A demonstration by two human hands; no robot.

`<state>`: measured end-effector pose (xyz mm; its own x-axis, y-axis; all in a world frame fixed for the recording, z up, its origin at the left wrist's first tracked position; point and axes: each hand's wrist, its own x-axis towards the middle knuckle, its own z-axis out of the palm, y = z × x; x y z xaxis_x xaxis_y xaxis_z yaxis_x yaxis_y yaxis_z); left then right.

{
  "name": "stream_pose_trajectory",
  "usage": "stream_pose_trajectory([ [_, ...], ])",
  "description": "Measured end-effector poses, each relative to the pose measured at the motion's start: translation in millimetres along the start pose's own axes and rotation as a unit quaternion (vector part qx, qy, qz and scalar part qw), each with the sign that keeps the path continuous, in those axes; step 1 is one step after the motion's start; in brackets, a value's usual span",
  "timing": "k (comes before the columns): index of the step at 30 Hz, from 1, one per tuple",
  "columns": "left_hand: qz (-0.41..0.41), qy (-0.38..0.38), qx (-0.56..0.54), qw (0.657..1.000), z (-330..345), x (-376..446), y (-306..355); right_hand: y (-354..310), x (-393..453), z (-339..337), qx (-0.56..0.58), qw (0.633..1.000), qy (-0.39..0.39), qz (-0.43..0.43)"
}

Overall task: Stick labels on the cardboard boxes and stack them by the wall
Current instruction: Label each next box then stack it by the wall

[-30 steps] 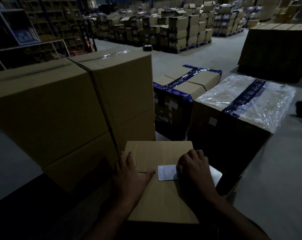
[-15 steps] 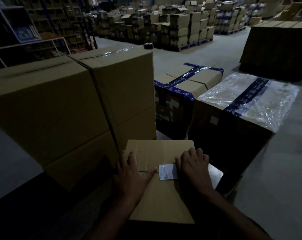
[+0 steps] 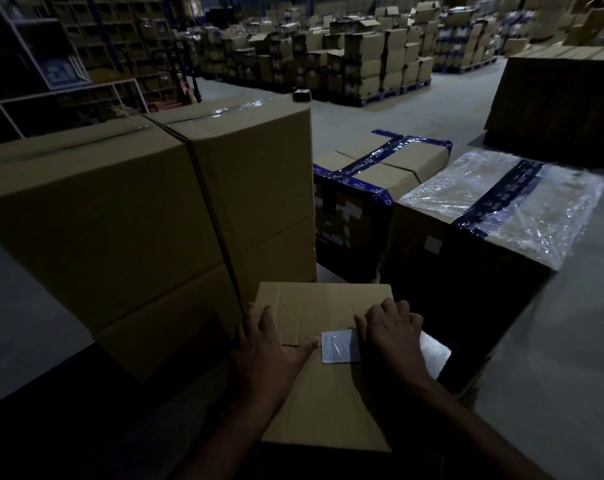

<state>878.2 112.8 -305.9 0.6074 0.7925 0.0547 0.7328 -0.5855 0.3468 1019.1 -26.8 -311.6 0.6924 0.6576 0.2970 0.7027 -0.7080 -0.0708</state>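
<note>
While the left hand lies flat on the cardboard box, the label sits at its 3 o'clock, long axis 12-to-6, its right edge under the curled fingers of the right hand.

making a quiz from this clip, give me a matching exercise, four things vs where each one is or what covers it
Things:
1. white label
2. left hand
3. box with crossed blue tape
4. plastic-wrapped box

Places or states:
A. far right, clear film over its top
B. on the small box, partly under the right hand
C. between the tall stack and the wrapped box
D. flat on the small box, thumb by the label

Pairs: 1-B, 2-D, 3-C, 4-A
</note>
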Motion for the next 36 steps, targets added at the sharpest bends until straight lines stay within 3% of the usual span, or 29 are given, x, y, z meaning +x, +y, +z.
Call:
stream_pose_trajectory([
  [17, 0.001, -0.012, -0.016, 1.0, 4, 1, -2, 3, 13, -13, 0.057, 0.985, -0.151, 0.063],
  [27, 0.008, -0.008, -0.021, 1.0, 4, 2, -3, 5, 15, -28, 0.183, 0.969, -0.136, 0.09],
  [32, 0.008, 0.006, -0.039, 0.999, 7, 4, -5, 4, 18, -34, 0.148, 0.977, -0.145, 0.058],
  [36, 0.008, 0.012, -0.044, 0.999, 6, 4, -4, 7, 21, -28, 0.197, 0.963, -0.178, 0.049],
])
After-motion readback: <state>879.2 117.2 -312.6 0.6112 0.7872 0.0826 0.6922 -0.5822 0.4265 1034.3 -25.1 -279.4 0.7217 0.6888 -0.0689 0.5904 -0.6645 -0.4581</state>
